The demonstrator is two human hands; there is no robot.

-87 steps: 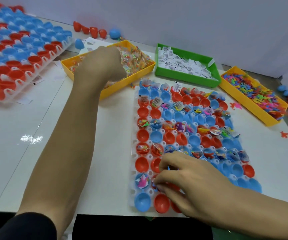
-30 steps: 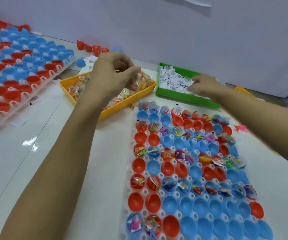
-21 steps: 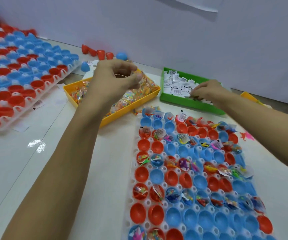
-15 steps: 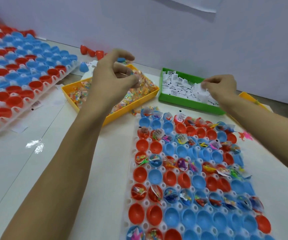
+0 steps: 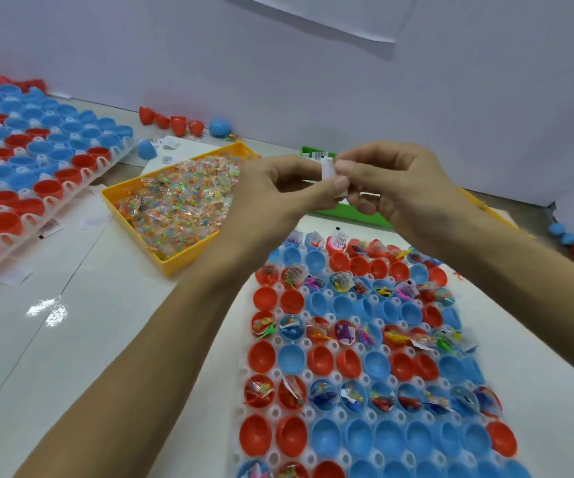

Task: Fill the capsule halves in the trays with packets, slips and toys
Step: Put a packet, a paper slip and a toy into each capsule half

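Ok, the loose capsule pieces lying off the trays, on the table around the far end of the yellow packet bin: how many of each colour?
Red capsule pieces: 4
Blue capsule pieces: 2
Total: 6

A white tray (image 5: 242,374) fills the 5 o'clock part of the view, its wells holding red and blue capsule halves (image 5: 320,358), open side up. Some rows carry clear packets, slips and bright toys (image 5: 344,331); other rows hold bare halves. At 10 o'clock a yellow bin (image 5: 189,258) is heaped with clear packets of coloured beads (image 5: 178,205). A small white slip (image 5: 327,170) is pinched at 12 o'clock, above a green bin (image 5: 351,212). A second tray (image 5: 82,174) of halves lies at 9 o'clock.
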